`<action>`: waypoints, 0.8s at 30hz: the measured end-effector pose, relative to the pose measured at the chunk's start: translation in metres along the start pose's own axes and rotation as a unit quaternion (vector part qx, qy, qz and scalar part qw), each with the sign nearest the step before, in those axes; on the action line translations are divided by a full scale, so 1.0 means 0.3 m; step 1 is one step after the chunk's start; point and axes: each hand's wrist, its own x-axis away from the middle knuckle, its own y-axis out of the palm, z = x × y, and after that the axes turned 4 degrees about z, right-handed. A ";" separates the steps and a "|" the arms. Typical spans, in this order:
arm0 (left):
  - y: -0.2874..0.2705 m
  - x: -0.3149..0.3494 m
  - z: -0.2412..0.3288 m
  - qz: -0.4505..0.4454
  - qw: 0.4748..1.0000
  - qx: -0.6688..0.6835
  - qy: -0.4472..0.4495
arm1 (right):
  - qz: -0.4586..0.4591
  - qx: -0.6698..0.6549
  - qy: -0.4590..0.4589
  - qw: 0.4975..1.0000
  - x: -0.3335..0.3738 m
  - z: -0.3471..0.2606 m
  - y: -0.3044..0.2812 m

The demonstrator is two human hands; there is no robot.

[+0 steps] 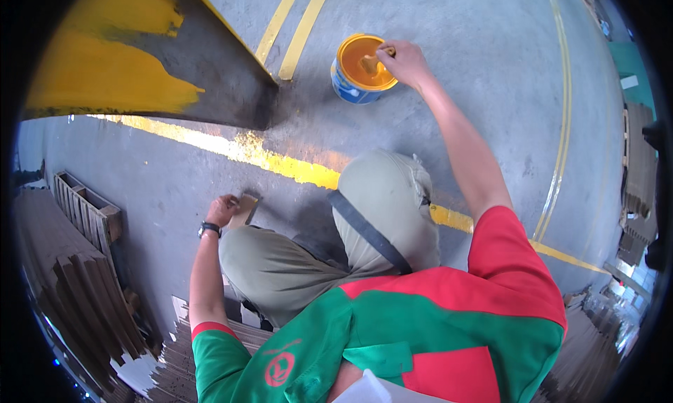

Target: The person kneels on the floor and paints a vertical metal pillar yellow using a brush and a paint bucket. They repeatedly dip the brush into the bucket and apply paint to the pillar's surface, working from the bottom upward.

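Observation:
My right hand [406, 63] reaches far forward and is closed on the handle of a paintbrush [370, 64]. The brush's bristles dip into a blue paint can [350, 91] with a yellow-smeared rim and orange-yellow paint inside. Low on the left, beside my bent knee, my left hand [223, 210] has its fingers closed on a flat tan piece of cardboard [244, 210]. Ahead of me to the left stands a dark metal beam [238, 80], its side partly coated with uneven yellow paint [133, 49].
A worn yellow floor line [294, 168] runs from the beam's base toward my knees. More yellow stripes [308, 24] mark the grey floor. At the left are a wooden pallet [87, 207] and stacked cardboard sheets [77, 291]. Further stacks [638, 165] line the right edge.

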 end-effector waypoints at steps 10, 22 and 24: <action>-0.332 -0.056 0.606 -0.091 0.986 0.102 0.097 | 0.015 -0.066 -0.008 0.998 0.125 -0.084 -0.082; 0.153 -0.582 1.328 -0.056 0.810 0.575 -0.103 | 0.120 -0.076 0.008 0.990 0.130 -0.065 -0.008; 0.211 -0.636 1.346 -0.054 0.789 0.600 -0.120 | 0.121 -0.094 0.020 0.988 0.127 -0.070 -0.005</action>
